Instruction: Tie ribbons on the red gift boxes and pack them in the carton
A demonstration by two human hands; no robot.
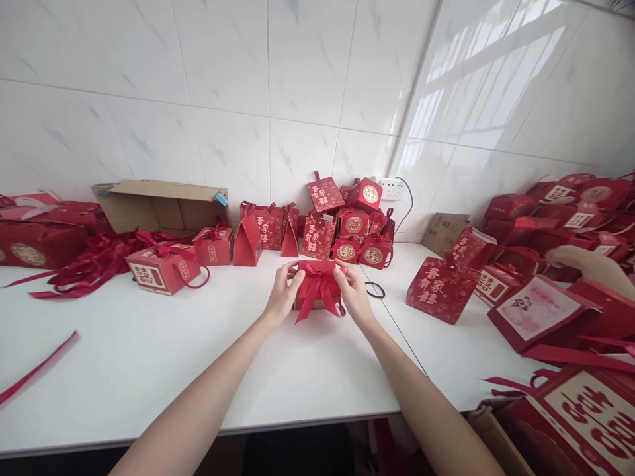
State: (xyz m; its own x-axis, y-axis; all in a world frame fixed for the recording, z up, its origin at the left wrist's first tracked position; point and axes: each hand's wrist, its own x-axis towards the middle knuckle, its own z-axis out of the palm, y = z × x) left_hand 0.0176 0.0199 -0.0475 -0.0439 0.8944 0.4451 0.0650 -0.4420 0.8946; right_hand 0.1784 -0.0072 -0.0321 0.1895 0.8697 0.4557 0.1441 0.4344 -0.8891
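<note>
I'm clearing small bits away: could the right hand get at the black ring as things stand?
Probably yes: the black ring lies close beside the right hand, with nothing visible between them, though that hand would likely first need to leave the red gift box.

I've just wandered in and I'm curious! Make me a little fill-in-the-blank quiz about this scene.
1. Between the left hand and right hand, a ribbon is tied in a ____.
2. Tangled ribbons lie to the ____ of both hands.
3. Behind the open cardboard box rises a tiled ____.
4. The tabletop is coloured ____.

Missing words: bow; left; wall; white.
</note>
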